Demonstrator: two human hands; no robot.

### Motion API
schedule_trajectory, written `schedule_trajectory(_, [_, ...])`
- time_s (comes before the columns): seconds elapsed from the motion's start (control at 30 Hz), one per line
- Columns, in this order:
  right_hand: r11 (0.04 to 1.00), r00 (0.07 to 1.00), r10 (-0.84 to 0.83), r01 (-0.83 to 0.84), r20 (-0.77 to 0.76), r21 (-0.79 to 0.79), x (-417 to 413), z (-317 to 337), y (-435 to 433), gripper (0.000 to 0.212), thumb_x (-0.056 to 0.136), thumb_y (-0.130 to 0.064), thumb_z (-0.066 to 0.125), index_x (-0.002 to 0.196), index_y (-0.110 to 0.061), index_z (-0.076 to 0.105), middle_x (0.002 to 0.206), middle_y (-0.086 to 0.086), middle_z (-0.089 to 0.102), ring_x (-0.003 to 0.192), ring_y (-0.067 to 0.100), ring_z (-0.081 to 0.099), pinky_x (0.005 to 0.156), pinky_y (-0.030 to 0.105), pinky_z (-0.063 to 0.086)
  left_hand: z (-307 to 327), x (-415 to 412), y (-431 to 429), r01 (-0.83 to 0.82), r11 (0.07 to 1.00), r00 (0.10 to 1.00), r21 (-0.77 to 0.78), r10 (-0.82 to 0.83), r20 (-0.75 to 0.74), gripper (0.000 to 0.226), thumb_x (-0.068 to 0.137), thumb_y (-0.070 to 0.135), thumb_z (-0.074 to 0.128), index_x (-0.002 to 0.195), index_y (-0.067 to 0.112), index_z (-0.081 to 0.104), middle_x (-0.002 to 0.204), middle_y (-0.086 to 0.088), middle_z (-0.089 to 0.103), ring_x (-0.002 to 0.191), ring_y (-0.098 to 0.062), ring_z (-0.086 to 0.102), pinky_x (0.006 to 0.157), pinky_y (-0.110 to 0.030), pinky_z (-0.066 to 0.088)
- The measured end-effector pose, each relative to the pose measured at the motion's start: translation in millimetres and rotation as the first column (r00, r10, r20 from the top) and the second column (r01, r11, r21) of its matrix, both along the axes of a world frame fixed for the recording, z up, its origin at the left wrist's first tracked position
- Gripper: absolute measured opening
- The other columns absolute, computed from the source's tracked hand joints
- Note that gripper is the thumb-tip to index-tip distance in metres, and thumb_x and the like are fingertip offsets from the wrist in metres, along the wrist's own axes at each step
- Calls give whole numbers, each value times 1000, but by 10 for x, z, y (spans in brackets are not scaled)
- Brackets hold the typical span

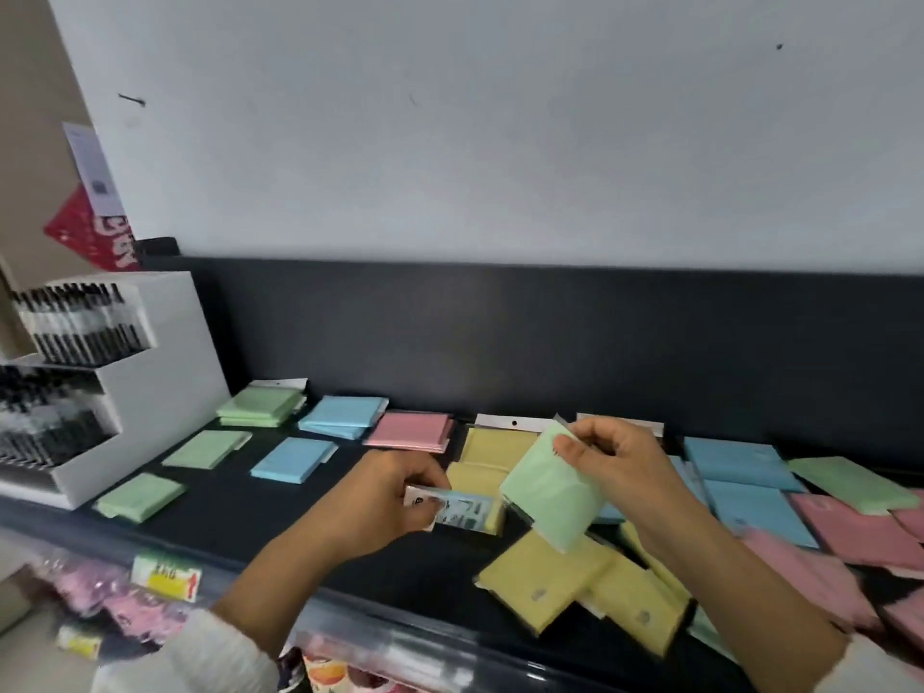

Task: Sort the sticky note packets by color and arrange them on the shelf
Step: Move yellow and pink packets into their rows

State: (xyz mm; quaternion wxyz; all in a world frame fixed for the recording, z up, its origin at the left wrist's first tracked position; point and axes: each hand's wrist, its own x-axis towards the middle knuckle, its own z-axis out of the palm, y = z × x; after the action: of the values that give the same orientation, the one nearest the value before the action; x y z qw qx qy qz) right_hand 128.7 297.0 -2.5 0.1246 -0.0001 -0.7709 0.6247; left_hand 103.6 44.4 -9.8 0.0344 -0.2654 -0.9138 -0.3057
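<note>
A white display box (165, 392) holds rows of black pens (80, 322) at the left. A red sign (85, 232) hangs behind it, and a yellow price label (167, 577) sits lower down.

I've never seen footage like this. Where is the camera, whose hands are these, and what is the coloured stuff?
No machine here: a person wears one camera on the head, looking down at their own hands. The left hand grips a packet with a printed label; the right hand pinches a green packet. On the dark shelf lie sticky note packets: a green group, a blue group and a pink stack at left, yellow packets in the middle, a mixed heap at right.
</note>
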Motion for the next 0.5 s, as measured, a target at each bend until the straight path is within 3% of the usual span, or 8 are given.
schedule_trajectory(0.17, [999, 999, -35, 35, 17, -1, -202, -47, -799, 5, 85, -23, 66, 82, -20, 68, 84, -2, 69, 77, 13, 61, 66, 29, 48, -86, -212, -851, -6, 999, 1000, 45, 7, -4, 17, 77, 10, 68, 80, 27, 65, 84, 12, 70, 79, -7, 65, 74, -35, 53])
schedule_trajectory(0.33, [998, 998, -63, 64, 21, -20, -408, -99, -1617, 8, 85, -19, 65, 78, -18, 68, 78, -4, 67, 67, 6, 58, 60, 22, 43, -198, -468, -1800, 56, 998, 998, 38, -57, 11, 32, 76, 1, 68, 76, 33, 62, 94, 15, 71, 91, 2, 65, 83, -29, 54])
schedule_trajectory(0.43, [996, 997, -81, 82, 17, -45, -496, -139, -2010, 8, 85, -18, 66, 78, -20, 69, 75, -9, 68, 60, -2, 58, 54, 15, 43, -318, -588, -2212, 80, 995, 997, -52, -80, -13, 24, 75, 6, 72, 78, 29, 68, 92, 17, 70, 86, 2, 66, 77, -27, 54])
schedule_trajectory(0.5, [994, 994, -103, 104, 22, -36, -529, -181, -2223, 8, 85, -19, 66, 77, -20, 68, 76, -7, 68, 65, 2, 59, 55, 15, 43, -424, -632, -2391, 78, 994, 996, -78, -80, -33, 18, 73, 10, 76, 81, 25, 70, 95, 13, 70, 86, 1, 65, 78, -25, 54])
